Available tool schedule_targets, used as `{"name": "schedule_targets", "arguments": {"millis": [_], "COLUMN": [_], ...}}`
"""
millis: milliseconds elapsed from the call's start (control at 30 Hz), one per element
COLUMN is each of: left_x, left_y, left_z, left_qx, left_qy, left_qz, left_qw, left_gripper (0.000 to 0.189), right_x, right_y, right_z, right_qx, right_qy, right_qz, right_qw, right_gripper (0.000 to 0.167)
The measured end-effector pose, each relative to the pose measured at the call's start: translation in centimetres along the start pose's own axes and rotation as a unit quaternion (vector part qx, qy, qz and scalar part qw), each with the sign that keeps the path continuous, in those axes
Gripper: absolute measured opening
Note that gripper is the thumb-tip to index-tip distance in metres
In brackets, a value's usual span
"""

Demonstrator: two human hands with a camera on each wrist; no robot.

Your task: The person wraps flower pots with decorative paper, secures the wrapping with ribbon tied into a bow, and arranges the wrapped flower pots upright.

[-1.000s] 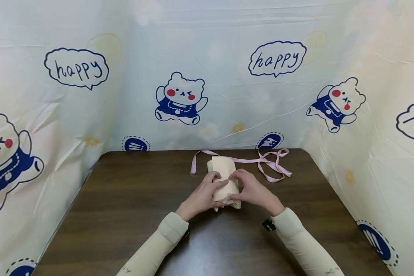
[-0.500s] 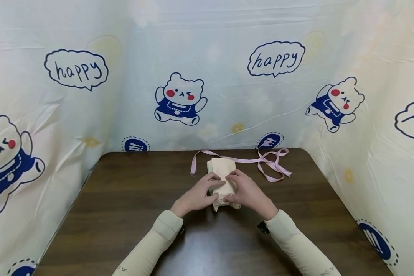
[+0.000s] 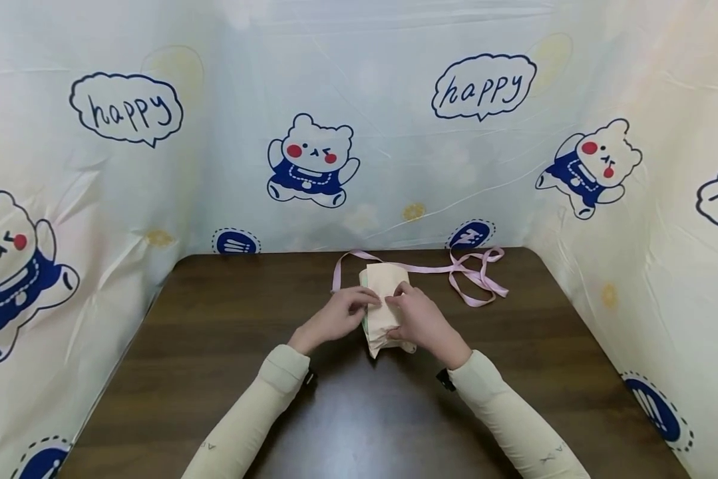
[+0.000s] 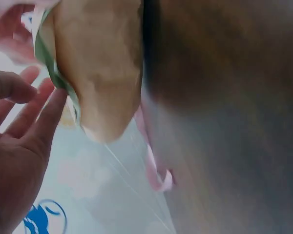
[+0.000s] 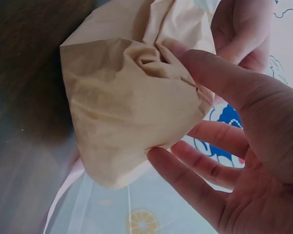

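A package wrapped in tan paper (image 3: 384, 277) rests on the table, its near end crumpled and folded. Along its left side runs a green edge, which the left wrist view shows as a wavy green strip (image 4: 49, 58). My left hand (image 3: 337, 315) is at that side, fingers mostly extended, one fingertip touching the strip. From the right, my right hand (image 3: 427, 324) holds the package; its thumb (image 5: 212, 68) presses into the crumpled folds while the fingers bear on the other side. What the paper covers is hidden.
A pink ribbon (image 3: 426, 269) lies behind the package and loops to the right near the table's back edge. The dark wooden table (image 3: 215, 372) is bordered at the back and sides by a printed curtain (image 3: 394, 166).
My left hand has shifted left and its thumb has come off the package's top. The right hand stays on the package's right side. The head view has tilted slightly.
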State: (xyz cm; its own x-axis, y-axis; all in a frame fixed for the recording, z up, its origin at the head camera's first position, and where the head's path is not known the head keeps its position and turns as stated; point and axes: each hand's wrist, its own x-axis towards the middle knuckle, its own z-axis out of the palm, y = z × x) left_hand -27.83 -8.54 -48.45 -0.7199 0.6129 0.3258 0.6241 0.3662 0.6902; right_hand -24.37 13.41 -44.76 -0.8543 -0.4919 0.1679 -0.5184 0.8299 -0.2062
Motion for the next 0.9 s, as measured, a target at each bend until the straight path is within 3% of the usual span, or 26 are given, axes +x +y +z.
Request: {"name": "schedule_targets", "arguments": {"millis": [100, 167, 233, 367, 500, 633, 800, 900], "left_x": [1.1, 1.8, 2.6, 4.3, 5.6, 6.3, 6.0, 5.4], "left_y": [-0.9, -1.7, -2.7, -5.2, -7.7, -9.7, -11.6, -12.4], "left_z": [-1.4, -2.5, -3.6, -4.9, -4.8, -4.1, -3.9, -4.7], "left_qx": [0.010, 0.037, 0.059, 0.102, 0.119, 0.126, 0.109, 0.094], "left_qy": [0.047, 0.077, 0.090, 0.065, 0.042, 0.057, 0.107, 0.112], "left_qz": [-0.021, -0.064, -0.127, -0.249, -0.315, -0.339, -0.327, -0.342], "left_qw": [0.9986, 0.9943, 0.9861, 0.9610, 0.9406, 0.9307, 0.9327, 0.9283], "left_gripper": [0.031, 0.031, 0.031, 0.042, 0.049, 0.036, 0.013, 0.012], "right_x": [0.3, 0.4, 0.6, 1.0, 1.3, 1.4, 1.4, 1.4], "right_y": [0.1, 0.1, 0.0, -0.3, -0.8, -1.3, -1.8, -1.9], "right_z": [0.1, 0.1, -0.1, -0.2, -0.2, -0.1, -0.1, 0.0], "right_qx": [-0.009, -0.014, -0.017, -0.038, -0.046, -0.044, -0.038, -0.043], "right_qy": [-0.011, -0.014, -0.011, -0.014, -0.026, -0.031, -0.035, -0.035], "right_qz": [0.004, 0.004, 0.005, 0.009, 0.017, 0.022, 0.031, 0.034], "right_qw": [0.9999, 0.9998, 0.9998, 0.9991, 0.9985, 0.9983, 0.9982, 0.9979], "right_gripper": [0.061, 0.060, 0.057, 0.051, 0.050, 0.050, 0.049, 0.049]}}
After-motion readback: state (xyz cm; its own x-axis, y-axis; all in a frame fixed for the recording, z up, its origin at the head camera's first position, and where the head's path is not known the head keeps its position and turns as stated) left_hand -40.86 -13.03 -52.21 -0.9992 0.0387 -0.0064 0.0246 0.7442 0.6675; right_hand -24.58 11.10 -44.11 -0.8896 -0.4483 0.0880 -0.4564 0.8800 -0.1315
